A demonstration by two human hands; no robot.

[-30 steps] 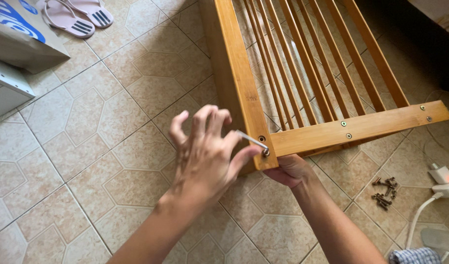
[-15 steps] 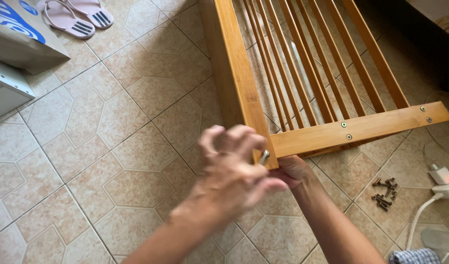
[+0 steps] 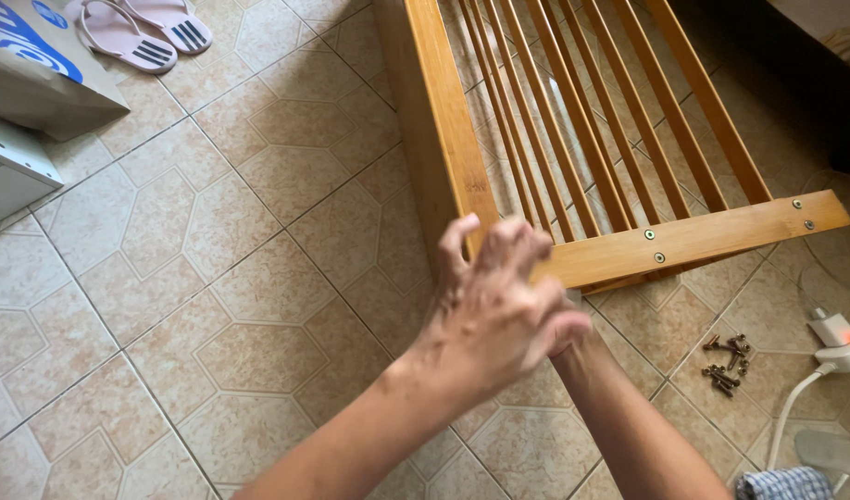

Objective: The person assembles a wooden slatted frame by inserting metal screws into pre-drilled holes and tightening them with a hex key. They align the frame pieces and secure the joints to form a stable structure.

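A light wooden slatted frame (image 3: 693,236) lies on the tiled floor, with its near crossbar fixed by screws. My left hand (image 3: 494,310) is curled over the frame's near left corner and covers the joint. The small metal hex key it held a moment ago is hidden behind its fingers. My right hand (image 3: 571,341) reaches under that same corner from the lower right. Only its wrist and heel show behind my left hand.
A small pile of dark screws (image 3: 726,363) lies on the tiles right of my forearm. A white power plug with an orange light (image 3: 837,333) and its cable sit beyond. Pink sandals (image 3: 138,32), a cardboard box (image 3: 36,65) and a white board (image 3: 13,171) are at far left.
My left hand has rolled over the corner, fingers swinging from spread and upright to curled forward, so the hex key has gone out of sight. My right hand has stayed under the corner.
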